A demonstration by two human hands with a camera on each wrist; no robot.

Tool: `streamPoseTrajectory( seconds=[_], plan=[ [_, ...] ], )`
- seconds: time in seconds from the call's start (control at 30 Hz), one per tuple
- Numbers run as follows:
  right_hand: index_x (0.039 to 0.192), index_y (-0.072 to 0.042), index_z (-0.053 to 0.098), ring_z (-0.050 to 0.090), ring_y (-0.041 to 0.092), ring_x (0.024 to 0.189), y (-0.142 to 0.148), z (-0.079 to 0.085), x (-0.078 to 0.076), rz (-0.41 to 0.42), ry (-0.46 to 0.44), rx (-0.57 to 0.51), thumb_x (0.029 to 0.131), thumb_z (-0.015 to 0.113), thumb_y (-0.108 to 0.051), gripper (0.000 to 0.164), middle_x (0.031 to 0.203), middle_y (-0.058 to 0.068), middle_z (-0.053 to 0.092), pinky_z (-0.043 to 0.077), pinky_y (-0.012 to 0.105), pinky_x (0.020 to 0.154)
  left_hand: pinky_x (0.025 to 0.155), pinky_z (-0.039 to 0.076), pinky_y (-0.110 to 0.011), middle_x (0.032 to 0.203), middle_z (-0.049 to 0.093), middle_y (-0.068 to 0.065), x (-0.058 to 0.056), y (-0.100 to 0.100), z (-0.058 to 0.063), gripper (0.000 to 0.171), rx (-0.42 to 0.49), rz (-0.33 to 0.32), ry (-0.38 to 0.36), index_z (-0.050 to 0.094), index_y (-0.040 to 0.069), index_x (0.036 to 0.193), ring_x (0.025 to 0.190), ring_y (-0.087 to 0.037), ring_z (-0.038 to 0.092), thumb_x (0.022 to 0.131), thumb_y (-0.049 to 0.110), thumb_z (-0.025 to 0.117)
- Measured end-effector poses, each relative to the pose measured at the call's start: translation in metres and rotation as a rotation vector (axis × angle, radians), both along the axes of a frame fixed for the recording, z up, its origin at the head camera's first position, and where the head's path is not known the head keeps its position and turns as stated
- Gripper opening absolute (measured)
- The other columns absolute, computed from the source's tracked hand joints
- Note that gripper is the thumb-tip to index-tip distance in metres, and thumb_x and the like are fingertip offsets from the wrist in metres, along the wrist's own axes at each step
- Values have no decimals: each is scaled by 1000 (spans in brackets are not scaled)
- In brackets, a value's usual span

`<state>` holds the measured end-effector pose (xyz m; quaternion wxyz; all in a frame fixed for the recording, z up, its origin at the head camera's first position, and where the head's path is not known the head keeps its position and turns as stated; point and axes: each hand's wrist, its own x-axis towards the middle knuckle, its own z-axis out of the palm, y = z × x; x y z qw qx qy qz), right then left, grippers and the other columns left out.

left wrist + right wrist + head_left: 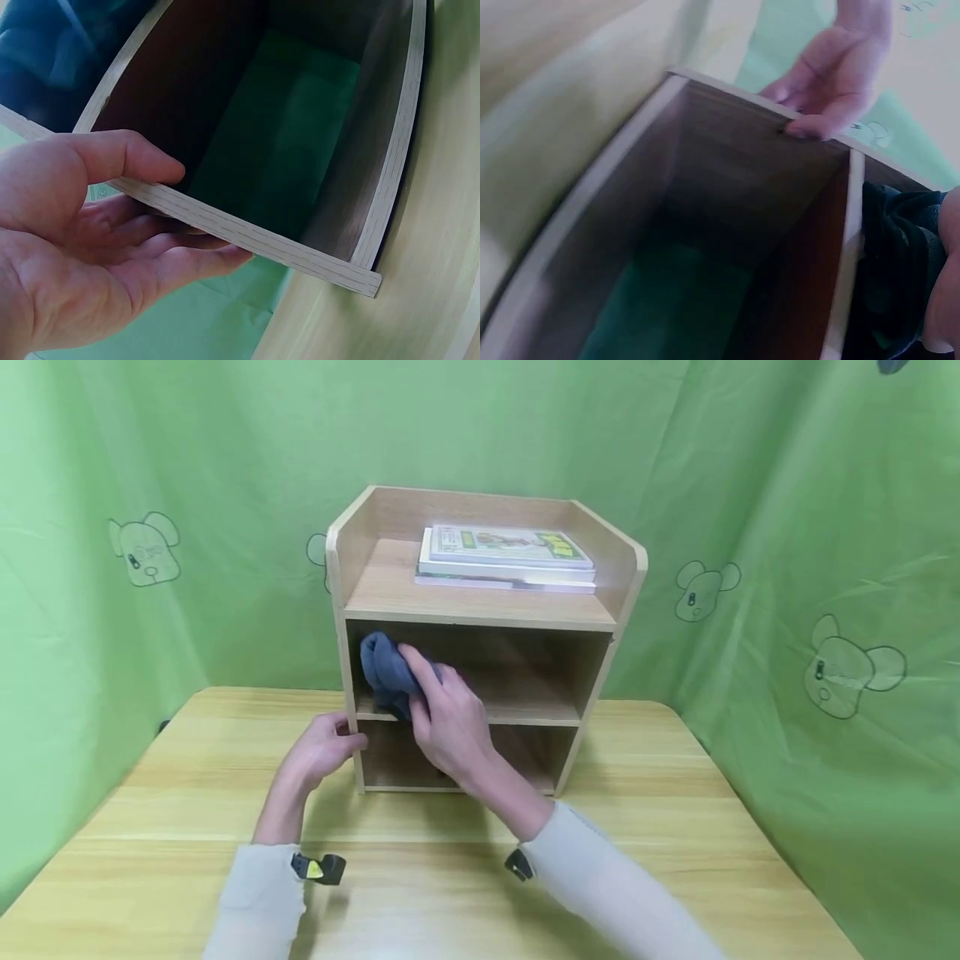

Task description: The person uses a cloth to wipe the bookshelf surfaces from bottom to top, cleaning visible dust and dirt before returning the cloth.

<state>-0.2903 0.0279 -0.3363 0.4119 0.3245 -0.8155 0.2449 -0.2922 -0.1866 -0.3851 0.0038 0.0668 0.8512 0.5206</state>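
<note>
A small wooden shelf unit [480,617] stands on the table, with an upper and a lower compartment beneath its top. My right hand [453,718] grips a bunched dark blue cloth [390,668] at the left side of the upper compartment. In the right wrist view the cloth [900,262] lies against the middle board, partly hidden by the fingers. Lower down, my left hand [322,750] holds the unit's left side panel. The left wrist view shows its thumb on the inner face of that panel [225,225] and the other fingers outside.
Several thin books [506,558] lie stacked on the unit's top. The wooden table [150,827] extends around the unit. Green curtains [787,527] with mouse-like drawings hang behind and at both sides. Each wrist carries a dark strap [318,868].
</note>
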Motion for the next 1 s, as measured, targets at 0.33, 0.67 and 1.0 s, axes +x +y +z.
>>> streamPoseTrajectory(
  seconds=[0.33, 0.67, 1.0],
  plan=[
    [140, -20, 57, 65, 30, 83, -29, 24, -14, -41, 136, 21, 89, 62, -6, 52, 99, 18, 66, 57, 42, 72, 95, 51, -42, 122, 67, -22, 0, 2, 1, 37, 43, -15, -8, 64, -3, 125, 107, -28, 61, 90, 5, 60],
    [129, -24, 63, 63, 34, 91, -32, 13, -12, -106, 150, 178, 79, 62, 1, 56, 106, 20, 64, 56, 44, 77, 99, 51, -47, 126, 66, -26, 0, 1, 1, 39, 52, -21, -8, 62, -4, 129, 111, -32, 62, 90, 4, 59],
    [133, -30, 59, 60, 32, 110, -24, -5, 3, -187, 13, 430, 86, 63, -14, 50, 117, 15, 64, 52, 48, 91, 85, 51, -35, 116, 68, -22, -2, 2, -1, 30, 13, -3, 26, 65, -5, 117, 98, -27, 60, 89, 3, 60]
  ],
)
